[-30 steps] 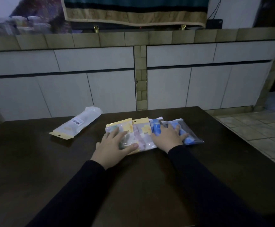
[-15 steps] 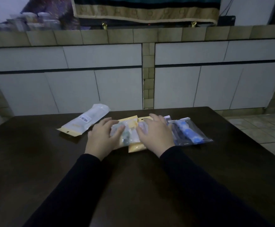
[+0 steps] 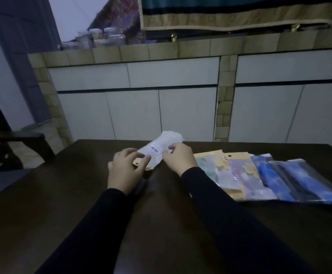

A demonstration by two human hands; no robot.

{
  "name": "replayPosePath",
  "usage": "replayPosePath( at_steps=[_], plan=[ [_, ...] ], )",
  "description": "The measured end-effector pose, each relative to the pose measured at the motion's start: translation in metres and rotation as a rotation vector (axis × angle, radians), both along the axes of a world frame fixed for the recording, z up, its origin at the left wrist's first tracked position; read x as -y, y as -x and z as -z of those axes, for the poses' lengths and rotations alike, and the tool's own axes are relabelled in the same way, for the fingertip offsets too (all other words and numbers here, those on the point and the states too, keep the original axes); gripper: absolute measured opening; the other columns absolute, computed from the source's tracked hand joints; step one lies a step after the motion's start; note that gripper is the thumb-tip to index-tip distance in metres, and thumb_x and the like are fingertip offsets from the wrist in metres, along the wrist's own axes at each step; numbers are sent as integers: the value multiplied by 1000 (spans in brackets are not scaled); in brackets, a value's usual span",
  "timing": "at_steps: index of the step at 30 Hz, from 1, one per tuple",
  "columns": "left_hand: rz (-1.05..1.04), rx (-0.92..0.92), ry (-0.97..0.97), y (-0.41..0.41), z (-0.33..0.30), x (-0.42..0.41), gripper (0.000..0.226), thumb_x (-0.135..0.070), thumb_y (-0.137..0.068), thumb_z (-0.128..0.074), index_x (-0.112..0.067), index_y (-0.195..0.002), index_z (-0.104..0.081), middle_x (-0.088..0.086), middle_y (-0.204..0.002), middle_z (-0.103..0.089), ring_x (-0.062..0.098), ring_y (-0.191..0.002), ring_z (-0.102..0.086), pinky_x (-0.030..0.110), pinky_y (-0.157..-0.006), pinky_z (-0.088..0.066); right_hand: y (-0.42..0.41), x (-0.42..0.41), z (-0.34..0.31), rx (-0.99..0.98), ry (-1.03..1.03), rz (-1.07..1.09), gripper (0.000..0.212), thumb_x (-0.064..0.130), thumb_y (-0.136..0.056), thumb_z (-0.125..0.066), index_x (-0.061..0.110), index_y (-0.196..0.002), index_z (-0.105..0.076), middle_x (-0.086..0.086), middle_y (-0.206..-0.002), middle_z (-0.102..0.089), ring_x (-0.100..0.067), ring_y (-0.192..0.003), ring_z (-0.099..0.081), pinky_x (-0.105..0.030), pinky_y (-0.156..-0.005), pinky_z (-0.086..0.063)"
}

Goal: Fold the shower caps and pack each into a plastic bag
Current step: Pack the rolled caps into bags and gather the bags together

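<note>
A white packed bag [image 3: 161, 145] with a barcode label and a yellow header lies on the dark table [image 3: 161, 224] near its far edge. My left hand [image 3: 126, 170] pinches the bag's yellow header end between thumb and fingers. My right hand [image 3: 180, 158] grips the bag's right side with curled fingers. To the right, several packed shower caps [image 3: 259, 177] in clear bags lie side by side: greenish, purple, blue and dark blue.
A tiled counter with white cabinet doors [image 3: 181, 111] stands just beyond the table. A dark chair [image 3: 7, 155] is at the left. Jars [image 3: 94, 38] sit on the counter top under a hanging cloth [image 3: 240, 12].
Both hands left the row of packed bags and moved left to the white bag, which they now hold. The camera turned left, so the packed bags sit at the right.
</note>
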State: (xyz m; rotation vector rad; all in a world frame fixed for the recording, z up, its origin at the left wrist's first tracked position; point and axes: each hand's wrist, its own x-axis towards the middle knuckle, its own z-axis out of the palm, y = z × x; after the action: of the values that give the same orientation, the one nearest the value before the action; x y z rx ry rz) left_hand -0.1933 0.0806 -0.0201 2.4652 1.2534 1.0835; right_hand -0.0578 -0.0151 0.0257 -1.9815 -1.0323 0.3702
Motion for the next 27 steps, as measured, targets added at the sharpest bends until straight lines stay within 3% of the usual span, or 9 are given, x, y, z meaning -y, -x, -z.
replayPosePath(
  at_steps=[4, 8, 11, 14, 16, 18, 20, 24, 27],
  plan=[
    [-21, 19, 88, -21, -15, -26, 33, -59, -87, -49, -35, -100, -68, -12, -117, -60, 16, -114, -49, 38, -86, -28, -15, -35, 2, -194, -41, 111, 48, 22, -90, -53, 6, -135, -48, -15, -138, -46, -30, -121, -49, -33, -93, -41],
    [-42, -150, 150, -41, -23, -44, 41, -59, -88, -48, -34, -117, -60, -6, -121, -61, 24, -115, -49, 40, -88, -29, -20, -64, 15, -288, -9, 230, 58, 27, -89, -53, 10, -141, -34, -16, -136, -37, -33, -112, -51, -30, -79, -39],
    [-31, -207, 283, -43, -17, -50, 47, -57, -88, -48, -34, -129, -51, -5, -127, -59, 25, -120, -47, 41, -94, -28, -25, -80, 25, -340, -53, 219, 58, 23, -89, -52, 8, -141, -31, -17, -129, -50, -30, -102, -55, -29, -73, -42],
    [-23, -209, 371, -39, -16, -53, 42, -52, -83, -56, -35, -122, -55, -6, -120, -62, 19, -114, -52, 40, -97, -30, -27, -86, 29, -367, -112, 224, 50, 28, -91, -51, 7, -135, -40, -13, -118, -60, -26, -94, -58, -29, -69, -46],
    [9, -176, 421, -37, -17, -53, 38, -52, -77, -67, -35, -110, -59, -8, -110, -62, 14, -102, -57, 39, -98, -40, -29, -86, 30, -450, -164, 257, 57, 36, -92, -53, 9, -138, -35, -12, -122, -58, -27, -105, -58, -35, -82, -48],
    [75, -112, 512, -33, -24, -49, 33, -45, -69, -78, -32, -96, -62, -8, -100, -60, 9, -87, -59, 31, -77, -52, -29, -82, 25, -566, -226, 286, 57, 43, -92, -54, 8, -134, -37, -11, -119, -58, -26, -104, -58, -36, -82, -47],
    [157, -68, 590, -30, -33, -44, 32, -35, -65, -84, -26, -89, -64, -6, -89, -60, 8, -75, -57, 23, -56, -44, -29, -76, 18, -608, -309, 270, 45, 45, -92, -54, 8, -118, -51, -8, -106, -62, -24, -95, -59, -35, -81, -47],
    [259, -42, 625, -22, -54, -34, 37, -47, -70, -80, -18, -86, -66, -3, -86, -64, 11, -81, -59, 25, -64, -43, -19, -57, 6, -527, -458, 211, 32, 41, -91, -58, 12, -104, -54, 3, -90, -59, -18, -87, -57, -30, -76, -42],
    [321, 201, 580, -18, -75, -30, 53, -62, -76, -67, -18, -106, -62, 0, -104, -67, 12, -92, -63, 27, -73, -50, -7, -41, 3, -530, -509, 56, 26, 39, -87, -65, 16, -101, -63, 1, -97, -69, -16, -91, -66, -39, -87, -53]
  ],
)
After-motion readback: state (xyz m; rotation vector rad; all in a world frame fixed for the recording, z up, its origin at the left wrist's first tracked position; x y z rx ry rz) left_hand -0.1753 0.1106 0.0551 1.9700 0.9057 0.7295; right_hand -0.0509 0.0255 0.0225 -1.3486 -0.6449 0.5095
